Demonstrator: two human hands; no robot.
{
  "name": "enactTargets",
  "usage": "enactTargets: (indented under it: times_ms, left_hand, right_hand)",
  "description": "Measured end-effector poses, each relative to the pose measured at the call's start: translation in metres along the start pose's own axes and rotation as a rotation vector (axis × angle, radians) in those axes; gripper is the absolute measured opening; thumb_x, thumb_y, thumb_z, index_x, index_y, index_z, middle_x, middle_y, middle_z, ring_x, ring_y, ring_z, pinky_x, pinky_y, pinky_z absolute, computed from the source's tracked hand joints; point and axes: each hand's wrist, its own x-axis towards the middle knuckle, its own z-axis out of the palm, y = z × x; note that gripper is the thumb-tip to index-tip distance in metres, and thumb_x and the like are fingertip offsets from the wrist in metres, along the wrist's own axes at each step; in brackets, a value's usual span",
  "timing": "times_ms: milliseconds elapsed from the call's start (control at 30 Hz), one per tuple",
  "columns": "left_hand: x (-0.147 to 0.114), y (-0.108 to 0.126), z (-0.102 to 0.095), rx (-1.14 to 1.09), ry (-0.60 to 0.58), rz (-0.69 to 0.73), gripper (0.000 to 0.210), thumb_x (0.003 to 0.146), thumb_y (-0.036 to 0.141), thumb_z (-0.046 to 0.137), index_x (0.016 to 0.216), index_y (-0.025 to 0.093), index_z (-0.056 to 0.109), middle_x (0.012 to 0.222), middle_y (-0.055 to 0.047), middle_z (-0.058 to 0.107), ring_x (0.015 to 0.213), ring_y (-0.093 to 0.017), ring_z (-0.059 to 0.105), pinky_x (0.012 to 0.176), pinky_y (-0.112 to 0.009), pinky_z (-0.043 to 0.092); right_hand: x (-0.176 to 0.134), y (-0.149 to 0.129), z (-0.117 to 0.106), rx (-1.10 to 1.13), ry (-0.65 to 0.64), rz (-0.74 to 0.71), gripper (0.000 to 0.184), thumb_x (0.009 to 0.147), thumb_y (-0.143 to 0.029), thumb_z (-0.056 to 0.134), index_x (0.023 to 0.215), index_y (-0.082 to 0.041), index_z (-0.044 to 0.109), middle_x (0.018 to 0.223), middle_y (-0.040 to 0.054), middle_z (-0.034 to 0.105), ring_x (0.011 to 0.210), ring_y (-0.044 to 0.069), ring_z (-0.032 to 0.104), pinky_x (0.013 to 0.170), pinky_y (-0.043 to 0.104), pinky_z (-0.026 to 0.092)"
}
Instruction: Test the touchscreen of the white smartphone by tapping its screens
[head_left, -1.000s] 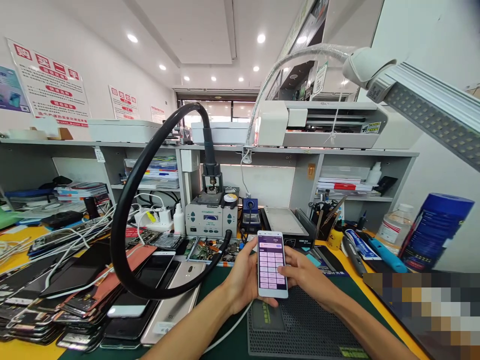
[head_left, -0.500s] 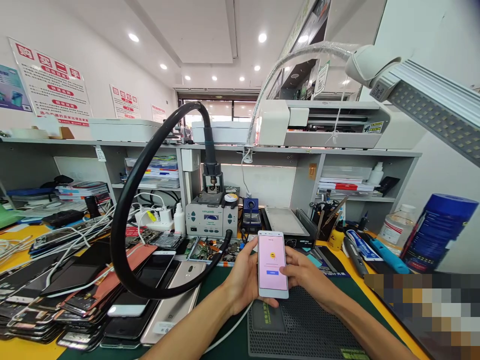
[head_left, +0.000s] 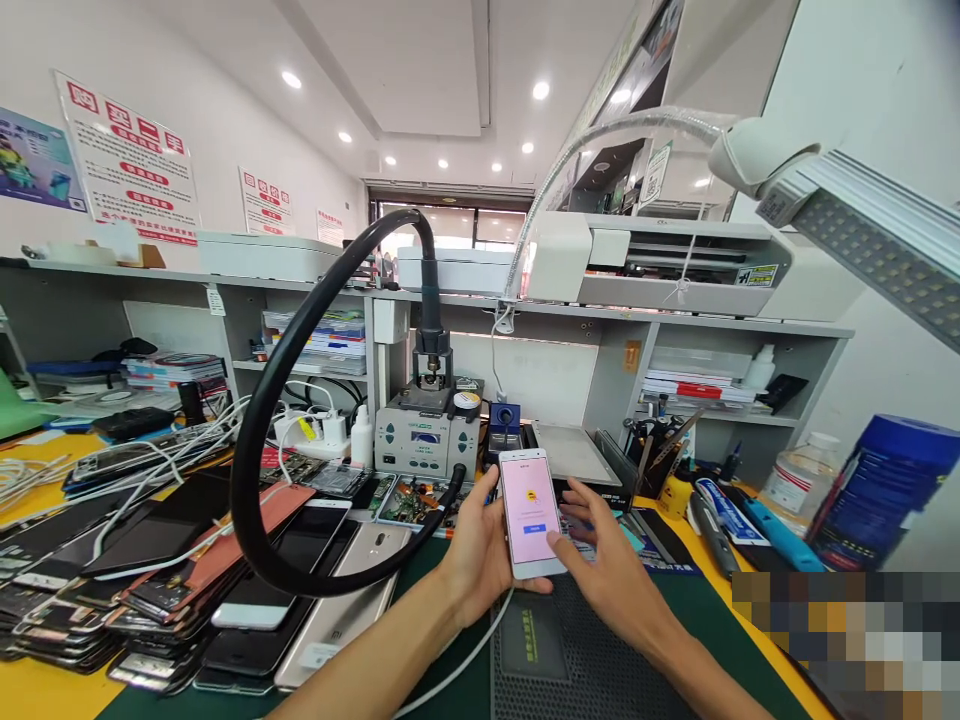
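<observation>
My left hand (head_left: 478, 553) is wrapped round a white smartphone (head_left: 529, 492), held tilted above the bench. The lit pink screen has a yellow round icon and a blue button. My right hand (head_left: 611, 560) is beside the phone's right edge with its fingers spread. Its thumb tip is over the lower right of the screen, by the blue button; whether it presses cannot be seen. A white cable (head_left: 480, 645) runs up to the phone's lower end, where the join is hidden. Below lies a dark perforated mat (head_left: 555, 690).
Stacked used phones (head_left: 161, 580) fill the left side. A thick black hose (head_left: 251, 420) loops up from the hot-air station (head_left: 427, 437). Behind my hands is a tray of circuit boards (head_left: 412, 500). Tools, a bottle (head_left: 796, 480) and a blue canister (head_left: 885, 490) stand right. An LED lamp (head_left: 877, 230) hangs overhead.
My right hand has loosened from the phone's right side, its fingers spreading away. The phone has tilted a little to the left in my left hand. The view has shifted slightly.
</observation>
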Motion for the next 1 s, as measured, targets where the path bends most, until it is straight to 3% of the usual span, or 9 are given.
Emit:
enactTargets:
  times_ms: [300, 700, 1000]
  left_hand:
    - [0.0016, -0.0056, -0.0023, 0.045, -0.09, -0.008, 0.075, 0.087, 0.075, 0.042, 0.131, 0.018, 0.062, 0.12, -0.018, 0.066, 0.093, -0.031, 0.067, 0.055, -0.036, 0.058]
    - [0.0023, -0.0043, -0.0027, 0.051, -0.096, -0.015, 0.075, 0.088, 0.075, 0.041, 0.13, 0.017, 0.063, 0.123, -0.019, 0.065, 0.091, -0.03, 0.067, 0.055, -0.036, 0.058]
    - [0.0022, -0.0043, -0.0035, 0.053, -0.076, -0.021, 0.076, 0.087, 0.075, 0.042, 0.131, 0.017, 0.063, 0.12, -0.019, 0.066, 0.093, -0.033, 0.068, 0.055, -0.037, 0.058]
  right_hand:
    - [0.0014, 0.0033, 0.0067, 0.049, -0.003, 0.067, 0.068, 0.087, -0.053, 0.058, 0.143, -0.021, 0.039, 0.139, 0.0163, 0.053, 0.118, 0.032, 0.06, 0.09, 0.048, 0.057]
    - [-0.0031, -0.0005, 0.0083, 0.061, -0.037, 0.026, 0.06, 0.089, -0.045, 0.059, 0.142, -0.023, 0.04, 0.137, 0.0122, 0.054, 0.118, 0.027, 0.059, 0.093, 0.043, 0.056]
    - [-0.0053, -0.0053, 0.0062, 0.035, -0.01, 0.037, 0.059, 0.091, -0.052, 0.055, 0.142, -0.025, 0.042, 0.135, 0.0117, 0.056, 0.115, 0.027, 0.062, 0.089, 0.042, 0.058]
